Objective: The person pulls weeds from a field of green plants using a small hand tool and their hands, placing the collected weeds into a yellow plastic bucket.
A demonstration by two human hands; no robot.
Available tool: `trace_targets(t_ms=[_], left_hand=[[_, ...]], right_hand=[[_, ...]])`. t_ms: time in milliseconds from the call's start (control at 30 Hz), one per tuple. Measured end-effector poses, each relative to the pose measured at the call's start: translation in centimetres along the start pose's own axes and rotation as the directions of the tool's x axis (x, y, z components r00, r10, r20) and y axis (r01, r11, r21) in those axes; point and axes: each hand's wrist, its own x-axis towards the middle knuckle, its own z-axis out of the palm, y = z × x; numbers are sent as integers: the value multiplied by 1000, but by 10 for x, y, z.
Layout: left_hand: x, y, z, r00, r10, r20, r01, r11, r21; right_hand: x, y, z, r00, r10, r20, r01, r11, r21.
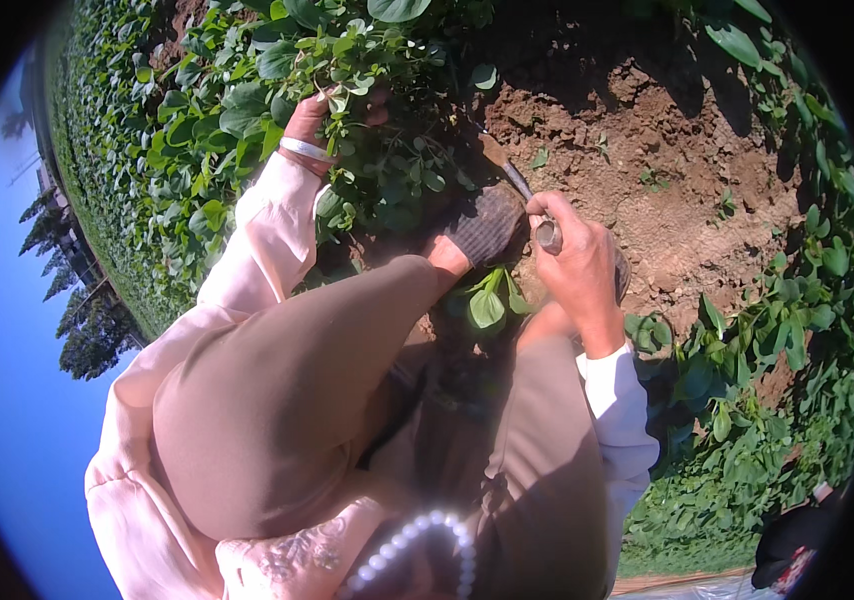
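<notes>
My left hand (309, 128), with a white band at the wrist, is at the upper left among the leaves. Its fingers are closed round a bunch of small-leaved green plants (352, 75); the foliage partly hides the fingertips. On the right, my right hand (579, 265) grips the handle of a short hand weeding tool (517, 180). The tool's thin metal shaft points up and left to a rusty blade near the soil, beside the plants. The blade's far end is hard to make out in shadow.
Crumbly brown soil (667, 190) stretches right of the tool. My dark ribbed shoe (487, 225) stands close to the shaft. A small broad-leaved plant (487, 305) grows between my feet. Dense leafy rows (197, 130) flank the soil, and a dark object (797, 545) is at the lower right.
</notes>
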Motion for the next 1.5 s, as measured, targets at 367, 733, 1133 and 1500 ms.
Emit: trace_targets(t_ms=[367, 733, 1133, 1500], left_hand=[[5, -36, 19, 844, 381, 378, -277, -293, 915], [49, -38, -74, 947, 252, -197, 178, 96, 979], [0, -23, -9, 861, 124, 493, -499, 22, 866], [4, -44, -29, 977, 179, 119, -203, 580, 789]], right_hand=[[30, -4, 45, 994, -111, 21, 113, 983, -143], [30, -1, 21, 998, 52, 24, -53, 995, 81], [-33, 2, -18, 989, 89, 121, -68, 984, -166], [-30, 10, -43, 994, 62, 95, -51, 993, -107]])
